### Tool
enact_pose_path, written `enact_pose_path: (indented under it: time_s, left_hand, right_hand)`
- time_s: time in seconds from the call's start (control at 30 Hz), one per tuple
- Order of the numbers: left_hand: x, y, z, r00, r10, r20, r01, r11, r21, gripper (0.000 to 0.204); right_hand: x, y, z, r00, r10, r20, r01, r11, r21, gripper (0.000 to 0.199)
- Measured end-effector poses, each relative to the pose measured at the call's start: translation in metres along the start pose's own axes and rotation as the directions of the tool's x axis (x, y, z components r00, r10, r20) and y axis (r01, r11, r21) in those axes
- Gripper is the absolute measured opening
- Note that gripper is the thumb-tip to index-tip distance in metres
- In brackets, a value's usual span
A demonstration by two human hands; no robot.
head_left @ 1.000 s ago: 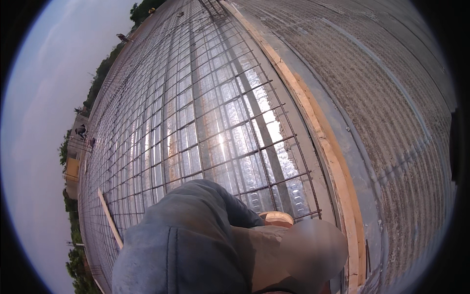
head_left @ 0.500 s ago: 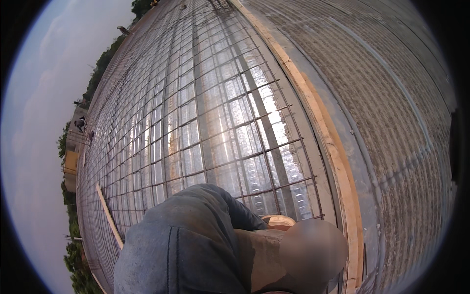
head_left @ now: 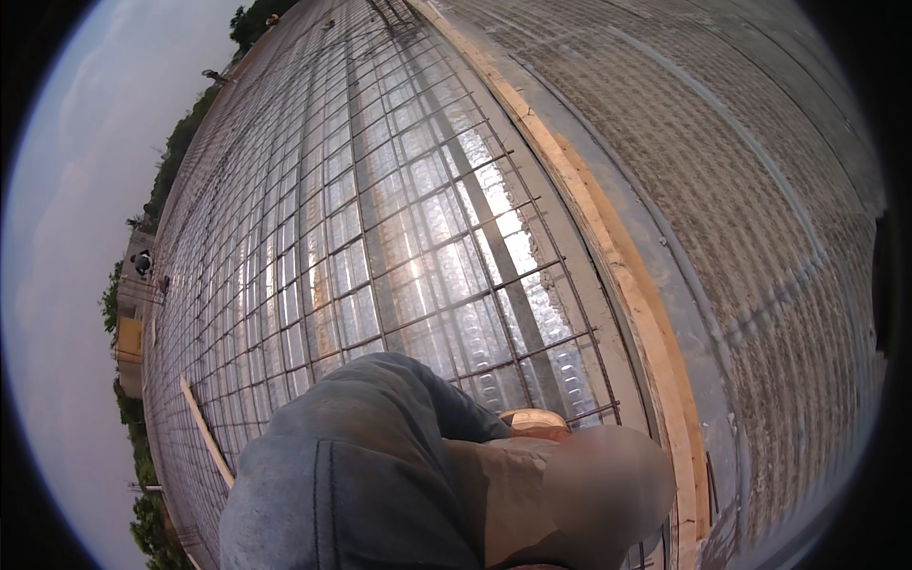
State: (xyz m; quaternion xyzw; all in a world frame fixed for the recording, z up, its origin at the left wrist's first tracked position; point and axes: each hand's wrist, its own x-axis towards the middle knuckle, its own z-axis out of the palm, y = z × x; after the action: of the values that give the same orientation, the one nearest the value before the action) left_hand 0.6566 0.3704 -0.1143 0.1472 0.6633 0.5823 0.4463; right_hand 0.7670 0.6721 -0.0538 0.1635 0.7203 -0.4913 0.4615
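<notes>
Neither of my hands can be picked out. At the lower middle, close to me, a person's bent body in a grey-blue garment (head_left: 351, 456) covers the near part of the view. One sleeve (head_left: 442, 394) runs right and downward toward a pale, rounded rim (head_left: 534, 418) with a small reddish-brown patch under it. What that rim belongs to is hidden, and the patch is too small to name. A beige part (head_left: 518, 499) lies beside a blurred round area at the right. Beyond the body spreads a rebar grid (head_left: 375, 275) over shiny ribbed metal decking (head_left: 432, 261).
A timber edge board (head_left: 608, 218) runs along the grid's right side, beside a strip of grey concrete. Farther right lies ridged grey concrete (head_left: 722, 209). A loose wooden strip (head_left: 206, 432) rests at the left. Another person (head_left: 142, 264) is far off at the left edge.
The grid, board and concrete have shifted leftward in view, most at the top. The bent body has moved slightly left, its sleeve still beside the pale rim.
</notes>
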Motion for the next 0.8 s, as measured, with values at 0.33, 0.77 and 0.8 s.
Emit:
enact_pose_path:
  time_s: [0.33,0.77,0.8]
  left_hand:
    - [0.004,0.001,0.002,1.0,-0.005,-0.004,0.005,1.0,0.01,0.032]
    - [0.007,0.002,0.004,1.0,0.008,-0.006,-0.008,1.0,0.012,0.033]
    - [0.007,0.002,0.004,1.0,0.01,-0.005,-0.01,1.0,0.008,0.033]
  right_hand:
    - [-0.002,0.008,0.009,1.0,-0.003,-0.016,0.004,0.999,0.048,0.038]
    - [-0.003,0.014,0.015,0.999,-0.006,-0.032,0.009,0.995,0.098,0.036]
    - [-0.004,0.015,0.016,0.999,-0.006,-0.032,0.009,0.995,0.1,0.036]
